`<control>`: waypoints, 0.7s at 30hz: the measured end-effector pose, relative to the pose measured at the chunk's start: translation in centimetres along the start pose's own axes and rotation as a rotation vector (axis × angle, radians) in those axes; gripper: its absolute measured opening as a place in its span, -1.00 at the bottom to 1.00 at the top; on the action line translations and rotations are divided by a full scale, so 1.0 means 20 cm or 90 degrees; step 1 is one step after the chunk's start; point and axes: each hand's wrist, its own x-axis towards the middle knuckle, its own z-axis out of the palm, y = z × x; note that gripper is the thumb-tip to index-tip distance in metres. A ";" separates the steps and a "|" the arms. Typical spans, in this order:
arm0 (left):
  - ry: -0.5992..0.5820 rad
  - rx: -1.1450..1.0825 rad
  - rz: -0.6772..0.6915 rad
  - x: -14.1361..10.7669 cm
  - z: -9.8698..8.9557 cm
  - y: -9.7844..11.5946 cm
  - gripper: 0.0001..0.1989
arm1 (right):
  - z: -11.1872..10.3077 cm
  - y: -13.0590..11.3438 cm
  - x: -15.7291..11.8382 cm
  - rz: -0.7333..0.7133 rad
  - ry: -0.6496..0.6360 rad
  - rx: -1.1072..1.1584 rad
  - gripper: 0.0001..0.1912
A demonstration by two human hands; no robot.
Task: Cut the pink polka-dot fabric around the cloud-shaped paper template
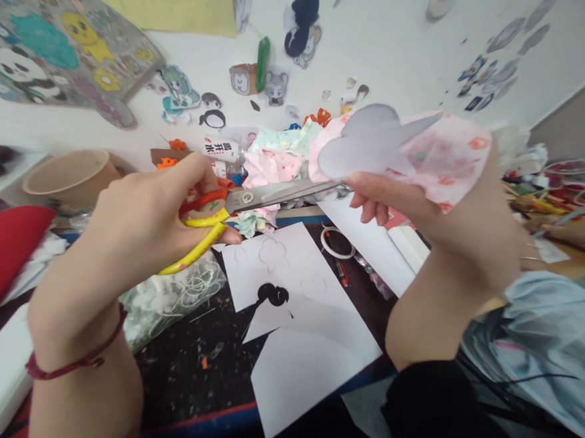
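Scissors (283, 194) with red and yellow handles are gripped by my left hand (159, 211), their blades pointing right and looking nearly closed. The blade tips reach the fingertips of my right hand (396, 198). Between its thumb and fingers my right hand pinches a grey cloud-shaped paper piece (367, 144) together with pinkish patterned material (458, 157). Below the hands, a white sheet (316, 351) with a cut-out area and faint pencil outlines lies on the dark table. A black shape (272, 294) rests over the sheet's cut area.
A bag of white cords (175, 294) lies on the left, near a beige round container (69, 173). A white tape ring (337, 242) sits right of the sheet. Patterned cloth scraps pile against the sticker-covered wall (386, 52). Greyish fabric (552, 347) is at lower right.
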 end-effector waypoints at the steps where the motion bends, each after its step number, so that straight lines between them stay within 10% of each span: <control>1: 0.003 0.004 -0.003 0.00 0.00 0.00 -0.50 | 0.00 0.00 0.00 0.003 -0.003 -0.001 -0.72; 21: -0.034 -0.002 -0.031 0.01 0.01 0.01 -0.42 | 0.02 -0.02 0.01 0.039 -0.004 0.026 -0.70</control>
